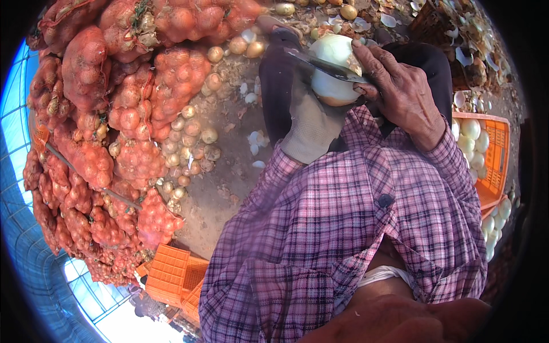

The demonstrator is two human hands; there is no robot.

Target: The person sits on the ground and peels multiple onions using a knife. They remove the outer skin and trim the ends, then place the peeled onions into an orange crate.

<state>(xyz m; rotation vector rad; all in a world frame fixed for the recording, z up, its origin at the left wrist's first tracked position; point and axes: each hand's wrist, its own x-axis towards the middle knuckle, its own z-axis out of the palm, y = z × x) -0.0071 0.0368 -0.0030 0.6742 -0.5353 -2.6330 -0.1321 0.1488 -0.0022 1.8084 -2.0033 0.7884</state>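
Observation:
My left hand [313,128] wears a grey knitted glove and cups a large, pale onion [334,89] from below and the left; its fingers are mostly hidden. A dark-bladed knife [328,67] lies across the onion, its tip towards the left. The blade's right end runs into my bare right hand [392,79], between thumb and fingers; the handle is hidden. Two fingertips of that hand touch the onion's upper right side, by a brown patch of skin, and the thumb rests low on its right side. Both hands are above my dark-trousered legs.
Red mesh sacks of onions [85,64] are piled along the left. Loose unpeeled onions [193,128] lie beside them on the dirt floor. An orange crate [493,150] at right holds peeled onions [471,128]. Onion skins [472,38] heap at upper right; more orange crates [167,272] stand lower left.

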